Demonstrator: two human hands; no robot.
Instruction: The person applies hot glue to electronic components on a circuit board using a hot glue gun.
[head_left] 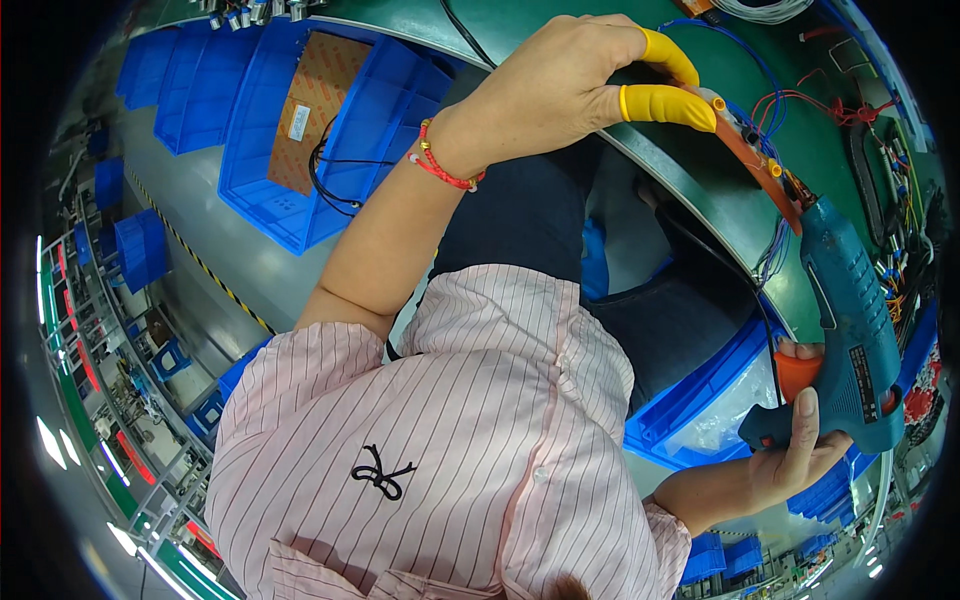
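Note:
My left hand [560, 85] reaches over the green table, its thumb and a finger in yellow finger cots. They pinch one end of a narrow orange-brown circuit board [745, 155] with small yellow parts on it. My right hand [795, 455] grips a teal hot glue gun [850, 310], with fingertips at its orange trigger [796, 375]. The gun's nozzle [798, 188] is at the board's far end from my left hand; whether it touches cannot be made out. Part of the right hand is hidden behind the gun's handle.
Beneath the gun and board lies the green tabletop [690, 185] with a metal edge. Blue wires [765, 60] and red wires [790, 97] lie behind the board. Blue bins [300, 215] stand at left, one with cardboard [315, 110] and black cable; another bin [690, 400] is below the table edge.

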